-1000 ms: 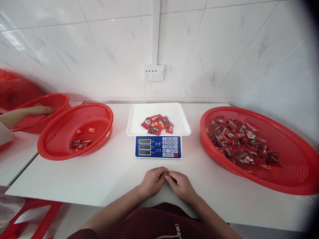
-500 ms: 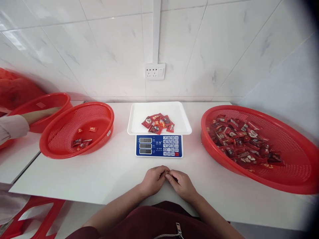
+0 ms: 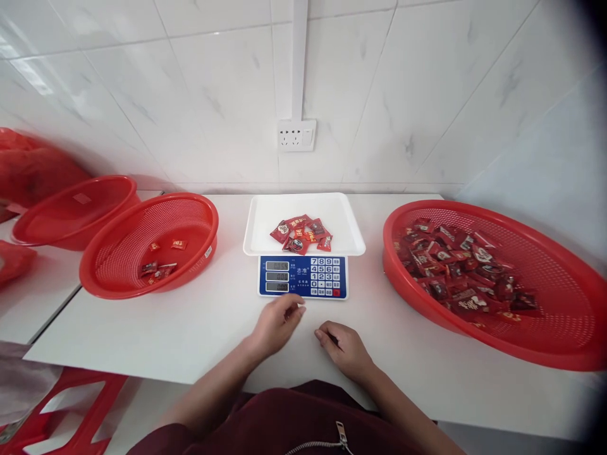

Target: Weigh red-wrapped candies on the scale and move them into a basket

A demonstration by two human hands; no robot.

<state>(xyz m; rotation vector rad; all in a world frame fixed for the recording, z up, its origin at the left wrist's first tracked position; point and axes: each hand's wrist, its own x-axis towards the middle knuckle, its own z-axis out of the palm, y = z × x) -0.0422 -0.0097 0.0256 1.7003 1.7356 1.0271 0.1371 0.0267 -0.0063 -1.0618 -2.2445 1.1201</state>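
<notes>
My left hand (image 3: 277, 323) is raised just in front of the scale's display, its fingers loosely bent and apart from the thumb, holding nothing. On the table to its right rests my right hand (image 3: 345, 349), curled closed with nothing visible in it. Ahead of both stands a blue and white digital scale (image 3: 303, 277) with lit number windows and a keypad. Several small red snack packets (image 3: 302, 234) lie in a loose pile on its white tray (image 3: 348, 221).
At right, a big red basket (image 3: 564, 344) holds many red packets. A smaller red basket (image 3: 114, 291) on the left contains several packets. Beyond it are another red basket (image 3: 95, 221) and a red bag (image 3: 38, 167). A wall socket (image 3: 296, 135) is behind the scale.
My left hand has parted from the right and moved up and left toward the scale. My right hand stays put. Another person's arm has left the far-left basket.
</notes>
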